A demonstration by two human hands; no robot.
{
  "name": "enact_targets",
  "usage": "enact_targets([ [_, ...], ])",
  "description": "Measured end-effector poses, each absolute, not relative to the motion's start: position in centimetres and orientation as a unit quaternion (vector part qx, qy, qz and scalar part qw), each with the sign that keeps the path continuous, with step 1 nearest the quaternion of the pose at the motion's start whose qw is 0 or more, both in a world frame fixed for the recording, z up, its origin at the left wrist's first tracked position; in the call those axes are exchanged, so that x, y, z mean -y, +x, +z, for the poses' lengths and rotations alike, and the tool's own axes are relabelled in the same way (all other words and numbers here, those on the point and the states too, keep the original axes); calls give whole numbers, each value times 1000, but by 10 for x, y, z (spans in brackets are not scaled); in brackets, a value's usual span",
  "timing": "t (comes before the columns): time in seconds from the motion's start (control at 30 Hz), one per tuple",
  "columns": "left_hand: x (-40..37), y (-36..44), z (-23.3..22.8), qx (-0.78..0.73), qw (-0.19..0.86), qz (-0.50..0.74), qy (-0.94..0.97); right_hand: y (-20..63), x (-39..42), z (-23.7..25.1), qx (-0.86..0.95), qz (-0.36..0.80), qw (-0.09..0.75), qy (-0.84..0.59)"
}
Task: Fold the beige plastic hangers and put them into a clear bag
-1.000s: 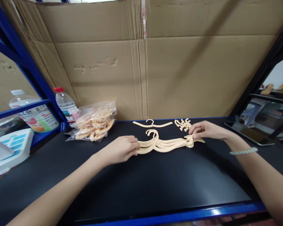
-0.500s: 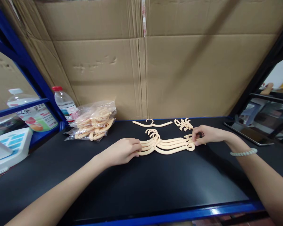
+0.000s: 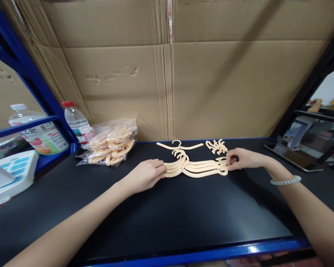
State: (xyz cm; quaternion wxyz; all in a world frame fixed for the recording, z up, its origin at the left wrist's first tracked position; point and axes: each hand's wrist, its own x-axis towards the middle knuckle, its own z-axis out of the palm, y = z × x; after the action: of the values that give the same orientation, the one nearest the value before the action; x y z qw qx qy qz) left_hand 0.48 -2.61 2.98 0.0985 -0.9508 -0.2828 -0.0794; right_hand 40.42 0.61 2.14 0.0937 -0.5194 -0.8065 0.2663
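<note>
Several cream-coloured clothes hangers (image 3: 200, 172) lie in a row on the black tabletop, their hooks overlapping at the middle. My left hand (image 3: 151, 173) is closed around their left ends, which its fingers hide. At the opposite side, my right hand (image 3: 243, 158) pinches the hangers' right ends, where small cream loop-shaped pieces sit. Just behind the row lies a single hanger (image 3: 193, 147) with its hook pointing away from me. A small pile of cream hook-like pieces (image 3: 216, 146) rests beyond my right hand.
At the back left is a clear plastic bag (image 3: 111, 142) of cream parts. A red-capped bottle (image 3: 77, 120) stands behind it, and a white-and-blue tray (image 3: 13, 174) lies further left. A dark tablet (image 3: 292, 157) lies at the right. Cardboard (image 3: 225, 81) walls the back.
Both hands and the row of hangers have shifted slightly away from me, towards the single hanger. The hangers now lie closer together.
</note>
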Motion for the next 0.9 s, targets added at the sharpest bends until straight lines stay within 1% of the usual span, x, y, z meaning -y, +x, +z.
enact_targets([
  [0.17,29,7,32,272,131,-75,-950,401,-4,23,805,249,99,-529],
  [0.53,29,9,26,257,132,-80,-954,393,3,29,827,210,79,-516],
  [0.67,29,10,25,253,127,-104,-953,393,3,30,819,213,87,-525],
  [0.9,30,11,24,250,127,-110,-954,395,2,29,811,212,102,-536],
])
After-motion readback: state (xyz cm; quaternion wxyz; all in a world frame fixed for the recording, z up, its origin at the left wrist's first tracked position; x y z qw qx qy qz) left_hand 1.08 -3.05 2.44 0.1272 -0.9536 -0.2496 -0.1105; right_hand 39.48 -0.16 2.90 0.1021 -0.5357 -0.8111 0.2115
